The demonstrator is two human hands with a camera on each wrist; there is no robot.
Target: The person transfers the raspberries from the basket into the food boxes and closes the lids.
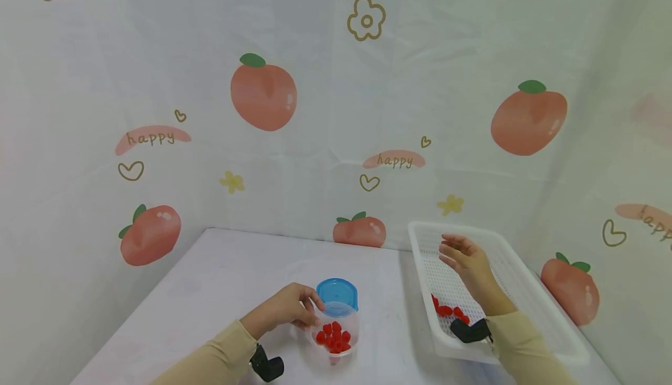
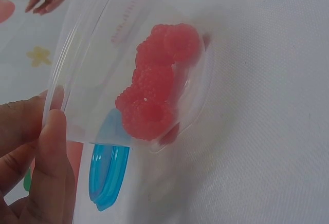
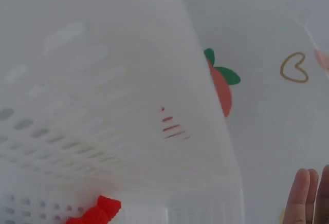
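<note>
My left hand (image 1: 286, 308) pinches the rim of a clear plastic tub (image 2: 92, 75) between thumb and fingers. Several red raspberries (image 2: 154, 80) lie at the bottom of the tub. Right behind it on the table is a blue lid (image 1: 336, 287), partly seen through the tub's wall. Over a white perforated basket (image 1: 562, 341) hovers my right hand (image 1: 469, 268), its fingers fairly straight and holding nothing. More red raspberries (image 1: 446, 311) sit on the basket's floor beneath that hand, toward the left wall; the right wrist view catches only a few at its lower edge.
The white table (image 1: 247, 262) runs back to a hanging cloth (image 1: 315, 186) printed with peaches, hearts and flowers. High basket walls stand between the right hand and the tub. A black wrist strap device (image 1: 266, 367) hangs beneath the left wrist.
</note>
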